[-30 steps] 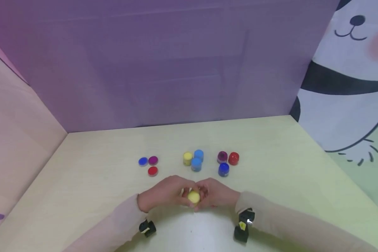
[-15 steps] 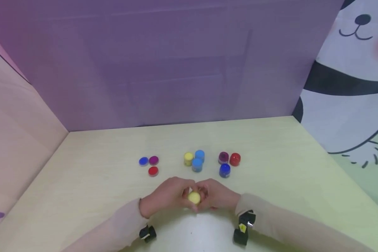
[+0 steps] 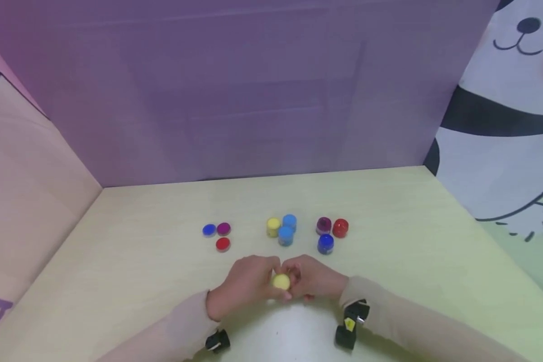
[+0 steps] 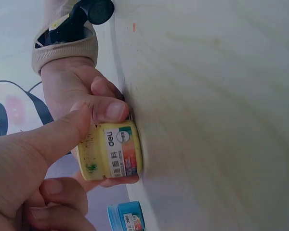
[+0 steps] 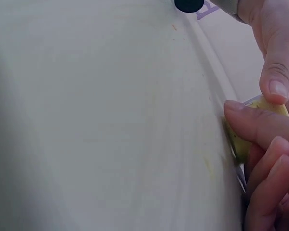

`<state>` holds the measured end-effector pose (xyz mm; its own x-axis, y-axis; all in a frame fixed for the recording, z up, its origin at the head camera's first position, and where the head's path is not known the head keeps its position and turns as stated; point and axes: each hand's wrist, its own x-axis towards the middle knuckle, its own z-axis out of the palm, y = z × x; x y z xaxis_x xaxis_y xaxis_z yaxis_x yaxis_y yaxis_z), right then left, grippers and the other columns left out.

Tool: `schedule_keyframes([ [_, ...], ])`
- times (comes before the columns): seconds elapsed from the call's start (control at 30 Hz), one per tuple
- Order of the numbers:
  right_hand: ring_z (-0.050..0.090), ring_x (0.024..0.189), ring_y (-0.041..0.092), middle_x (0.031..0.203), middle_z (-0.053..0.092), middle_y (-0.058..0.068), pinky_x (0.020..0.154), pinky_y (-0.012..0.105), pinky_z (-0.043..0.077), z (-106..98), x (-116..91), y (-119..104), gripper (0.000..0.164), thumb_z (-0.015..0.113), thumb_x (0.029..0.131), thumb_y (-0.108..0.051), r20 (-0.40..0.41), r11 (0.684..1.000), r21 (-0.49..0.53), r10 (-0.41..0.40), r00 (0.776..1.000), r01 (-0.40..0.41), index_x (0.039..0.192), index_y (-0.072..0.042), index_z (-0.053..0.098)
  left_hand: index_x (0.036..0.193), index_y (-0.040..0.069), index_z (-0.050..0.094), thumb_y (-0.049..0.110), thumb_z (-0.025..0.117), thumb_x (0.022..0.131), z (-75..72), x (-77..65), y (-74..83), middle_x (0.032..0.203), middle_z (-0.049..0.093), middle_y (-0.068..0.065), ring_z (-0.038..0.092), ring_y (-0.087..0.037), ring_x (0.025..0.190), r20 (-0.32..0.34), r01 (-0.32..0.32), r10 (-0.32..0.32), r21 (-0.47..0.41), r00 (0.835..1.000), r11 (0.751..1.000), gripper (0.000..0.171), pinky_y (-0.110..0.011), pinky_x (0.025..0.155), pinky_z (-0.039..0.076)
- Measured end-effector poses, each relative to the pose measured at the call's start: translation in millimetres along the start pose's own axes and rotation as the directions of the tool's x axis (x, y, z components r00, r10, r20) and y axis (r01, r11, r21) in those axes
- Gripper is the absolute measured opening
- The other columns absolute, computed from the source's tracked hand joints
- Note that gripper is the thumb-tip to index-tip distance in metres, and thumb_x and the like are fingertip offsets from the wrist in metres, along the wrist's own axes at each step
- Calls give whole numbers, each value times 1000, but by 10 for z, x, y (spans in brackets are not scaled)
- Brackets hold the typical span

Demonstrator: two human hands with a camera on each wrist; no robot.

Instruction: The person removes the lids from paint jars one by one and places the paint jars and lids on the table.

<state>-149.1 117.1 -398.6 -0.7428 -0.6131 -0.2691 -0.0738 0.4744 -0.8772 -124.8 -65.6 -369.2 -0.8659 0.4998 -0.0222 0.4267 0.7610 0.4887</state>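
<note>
A small yellow paint jar (image 3: 280, 282) with a printed label is held between both hands near the table's front. My left hand (image 3: 248, 280) has its thumb and fingers around the lid (image 4: 89, 156), which carries a green smear. The right hand (image 3: 314, 276) grips the jar's body from the other side, its thumb (image 4: 111, 109) beside the label in the left wrist view. Seen from the right wrist, the jar (image 5: 238, 142) is close over the table, mostly hidden behind fingers.
Beyond the hands stand a yellow jar (image 3: 273, 228) and two light blue jars (image 3: 286, 235). To their right are purple (image 3: 324, 225), red (image 3: 341, 228) and dark blue (image 3: 326, 244) jars. Blue (image 3: 209, 230), purple (image 3: 223, 229) and red (image 3: 223, 245) lids lie left on the table (image 3: 154, 251).
The left hand has turned on the jar, its thumb reaching further right across the front and its wrist lower. The right hand keeps its grip. The head view has shifted slightly.
</note>
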Motion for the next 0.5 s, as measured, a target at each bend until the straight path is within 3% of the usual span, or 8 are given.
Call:
schedule_keyframes([
  [0.23, 44, 46, 9, 69, 58, 0, 44, 19, 38, -22, -5, -4, 21, 71, 77, 1, 2, 999, 11, 38, 999, -38, 94, -10, 64, 80, 17, 59, 45, 80, 68, 12, 8, 13, 58, 46, 9, 40, -5, 54, -6, 0, 0, -3, 1000, 1000, 37, -20, 52, 35],
  [0.37, 43, 46, 10, 67, 56, -1, 45, 20, 38, -21, 7, -10, 23, 77, 74, -7, 6, 999, 19, 36, 999, -36, 92, -12, 64, 85, 18, 60, 41, 81, 68, -23, 19, -67, 60, 47, 9, 41, -4, 55, 43, -66, 68, -44, 997, 997, 35, -20, 52, 36],
  [0.5, 44, 46, 10, 68, 58, -2, 46, 20, 38, -18, 21, -8, 25, 80, 71, -12, 7, 999, 25, 45, 999, -45, 89, -13, 63, 99, 21, 65, 32, 80, 74, -103, 43, -165, 63, 50, 11, 43, -3, 57, 115, -154, 166, -106, 979, 982, 32, -19, 55, 39],
])
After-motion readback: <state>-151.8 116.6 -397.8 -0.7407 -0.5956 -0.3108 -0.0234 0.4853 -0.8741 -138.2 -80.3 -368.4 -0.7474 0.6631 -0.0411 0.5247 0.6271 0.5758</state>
